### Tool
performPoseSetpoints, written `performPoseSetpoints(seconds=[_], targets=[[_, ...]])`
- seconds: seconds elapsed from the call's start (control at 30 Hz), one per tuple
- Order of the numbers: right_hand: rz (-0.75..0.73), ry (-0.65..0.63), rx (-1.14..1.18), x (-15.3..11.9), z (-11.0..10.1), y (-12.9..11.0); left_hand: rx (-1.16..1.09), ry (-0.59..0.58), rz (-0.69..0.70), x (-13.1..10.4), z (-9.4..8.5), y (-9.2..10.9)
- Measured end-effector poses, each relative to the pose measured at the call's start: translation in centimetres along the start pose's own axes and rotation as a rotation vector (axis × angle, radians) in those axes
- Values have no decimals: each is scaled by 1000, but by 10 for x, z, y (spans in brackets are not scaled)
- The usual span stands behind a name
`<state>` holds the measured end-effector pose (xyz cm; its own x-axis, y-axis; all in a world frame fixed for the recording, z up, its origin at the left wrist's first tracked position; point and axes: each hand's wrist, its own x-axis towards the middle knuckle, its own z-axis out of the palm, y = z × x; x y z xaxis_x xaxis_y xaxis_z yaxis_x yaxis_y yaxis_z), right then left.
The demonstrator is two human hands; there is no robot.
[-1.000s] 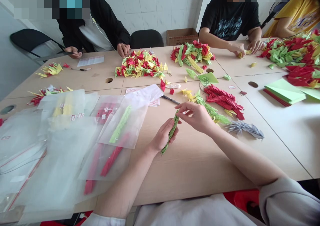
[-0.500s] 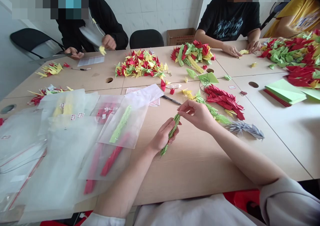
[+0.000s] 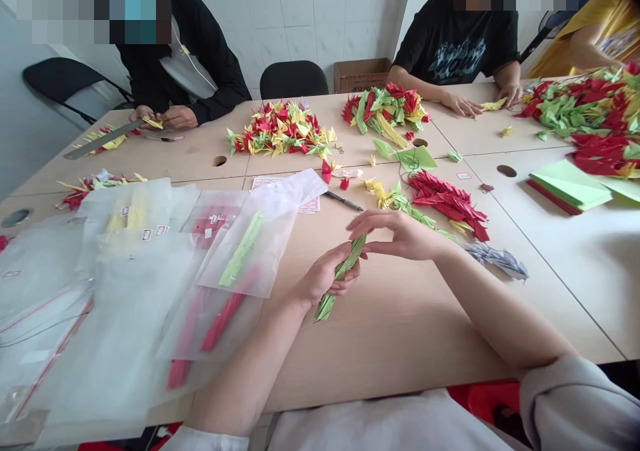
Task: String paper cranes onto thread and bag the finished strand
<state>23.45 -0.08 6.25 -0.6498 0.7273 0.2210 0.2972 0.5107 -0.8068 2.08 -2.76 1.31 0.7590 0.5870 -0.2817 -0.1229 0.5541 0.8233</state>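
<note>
Fingers of your left hand (image 3: 319,280) wrap one green bundle (image 3: 346,264), partly hiding it, above the table (image 3: 400,338); your right hand (image 3: 403,235) meets its upper end (pinching or not, I cannot tell). Bare table reaches back to the near edge. One pen (image 3: 343,200) lies just beyond.

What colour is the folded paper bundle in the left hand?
The paper bundle in the left hand is green, best seen in the head view.
</note>
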Motion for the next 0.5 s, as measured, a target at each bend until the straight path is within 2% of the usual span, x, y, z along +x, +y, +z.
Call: performPoseSetpoints(seconds=[0.07, 0.13, 0.2, 0.3, 0.37, 0.4, 0.5], targets=[[83, -22, 95, 0, 2, 6, 31, -43, -33, 0, -3, 2], [195, 35, 151, -3, 4, 14, 125, -17, -19, -3, -8, 7], [311, 161, 162, -8, 6, 24, 313, 105, 59, -8, -13, 17], [471, 344, 120, -23, 13, 37, 756, 368, 207, -22, -19, 33], [515, 336, 5, -36, 18, 41, 1012, 476, 247, -31, -19, 42], [508, 302, -79, -42, 21, 42, 1124, 489, 241, -34, -18, 45], [383, 198, -282, -54, 28, 42, 1376, 399, 176, -37, -16, 43]])
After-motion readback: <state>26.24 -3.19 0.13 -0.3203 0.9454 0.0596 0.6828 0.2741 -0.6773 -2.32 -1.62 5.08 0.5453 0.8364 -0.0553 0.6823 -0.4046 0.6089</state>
